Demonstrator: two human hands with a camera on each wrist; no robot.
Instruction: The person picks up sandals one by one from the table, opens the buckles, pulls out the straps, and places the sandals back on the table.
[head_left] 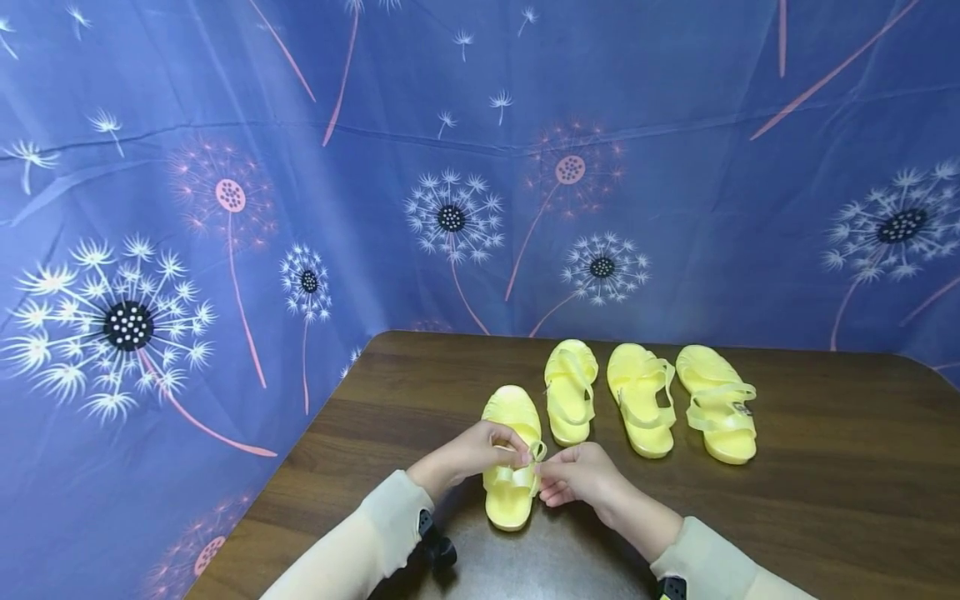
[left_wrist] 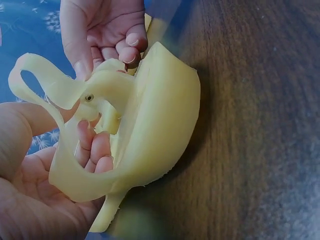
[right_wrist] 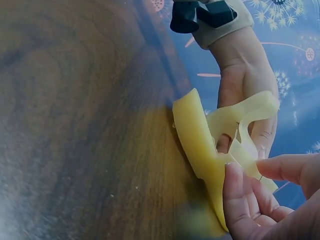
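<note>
A yellow jelly sandal (head_left: 512,492) lies near the front edge of the brown table (head_left: 825,500), with both hands on its ankle strap (head_left: 525,473). My left hand (head_left: 487,450) grips the strap from the left, its fingers (left_wrist: 92,150) tucked under the strap (left_wrist: 65,92) beside the sole (left_wrist: 165,120). My right hand (head_left: 558,477) pinches the strap end from the right. In the right wrist view the right hand's fingertips (right_wrist: 240,195) press on the sandal (right_wrist: 197,145) and its strap (right_wrist: 252,110), and the left hand (right_wrist: 245,85) is behind it.
Three more yellow sandals (head_left: 572,390) (head_left: 640,398) (head_left: 717,402) stand in a row further back on the table. A blue dandelion-print cloth (head_left: 450,167) hangs behind and to the left. The table's left edge runs diagonally near my left sleeve (head_left: 360,542).
</note>
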